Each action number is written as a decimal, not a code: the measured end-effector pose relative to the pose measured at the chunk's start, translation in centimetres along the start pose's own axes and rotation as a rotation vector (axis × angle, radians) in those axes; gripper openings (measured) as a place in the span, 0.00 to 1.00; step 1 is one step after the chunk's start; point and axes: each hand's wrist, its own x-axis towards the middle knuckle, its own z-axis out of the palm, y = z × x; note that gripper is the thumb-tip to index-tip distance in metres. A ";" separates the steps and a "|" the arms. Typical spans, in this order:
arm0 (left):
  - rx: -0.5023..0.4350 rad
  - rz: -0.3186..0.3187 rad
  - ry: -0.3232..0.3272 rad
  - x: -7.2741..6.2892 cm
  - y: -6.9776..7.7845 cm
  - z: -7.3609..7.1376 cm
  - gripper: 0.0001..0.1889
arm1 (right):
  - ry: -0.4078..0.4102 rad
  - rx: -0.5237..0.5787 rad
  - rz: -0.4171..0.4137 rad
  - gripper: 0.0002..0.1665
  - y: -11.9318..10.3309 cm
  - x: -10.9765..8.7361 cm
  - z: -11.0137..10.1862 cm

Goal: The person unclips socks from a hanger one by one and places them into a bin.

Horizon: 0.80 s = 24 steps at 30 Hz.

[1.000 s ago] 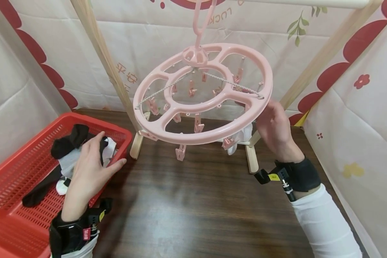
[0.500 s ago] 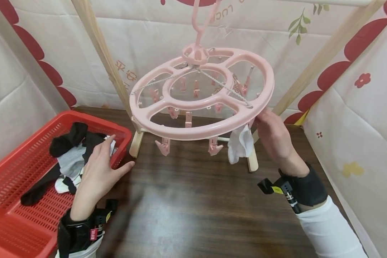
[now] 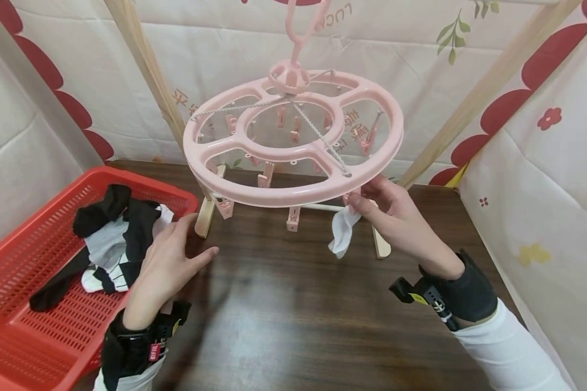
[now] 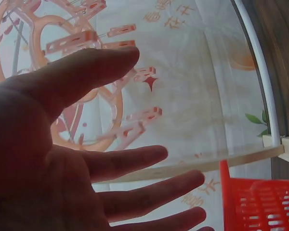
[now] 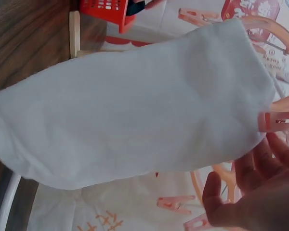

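Note:
A round pink clip hanger (image 3: 293, 195) hangs by its hook, with several pink clothespins below its ring. One clothespin (image 5: 278, 121) is clamped on the open edge of a white sock (image 5: 135, 110). My right hand (image 3: 396, 217) pinches this clothespin between thumb and fingers at the ring's front right; the sock dangles beside the fingertips. My left hand (image 3: 168, 266) is held by the right edge of the red basket (image 3: 44, 347), fingers spread and thumb out, holding nothing. Dark, grey and patterned socks (image 3: 119, 233) lie bunched in the basket.
A wooden stand surrounds the hanger, with a slanted left leg (image 3: 147, 70), a right leg (image 3: 484, 98) and a low white crossbar (image 3: 323, 207). Printed cloth walls (image 3: 543, 190) enclose the brown tabletop (image 3: 293, 304) at the back and sides.
The hanger has turned, bringing the white sock leftward to the front. My right fingers have come from behind the rim to the clothespin. My left hand has drifted right, off the socks.

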 end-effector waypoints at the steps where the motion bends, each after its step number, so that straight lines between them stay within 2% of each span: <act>1: 0.006 0.007 -0.002 0.0 0.1 0.1 0.37 | -0.006 -0.024 0.008 0.22 -0.1 0.1 0.1; 6: 0.037 0.073 -0.013 0.3 1.1 1.2 0.34 | -0.040 -0.069 0.046 0.22 -0.6 0.7 0.4; 10: 0.021 0.121 -0.091 0.4 2.3 2.6 0.33 | -0.079 -0.067 0.081 0.21 -1.0 1.1 1.0; 13: -0.020 0.149 -0.180 0.6 3.3 3.7 0.34 | -0.110 -0.042 0.107 0.20 -1.1 1.4 1.7; 19: -0.158 0.250 -0.329 1.5 5.3 5.6 0.36 | -0.150 0.034 0.142 0.18 -0.8 2.0 3.1; 22: -0.233 0.286 -0.368 1.8 6.0 6.5 0.38 | -0.166 0.054 0.128 0.18 -0.7 2.1 3.7; 24: -0.274 0.304 -0.363 1.9 6.5 7.1 0.39 | -0.165 0.081 0.124 0.19 -0.6 2.2 4.1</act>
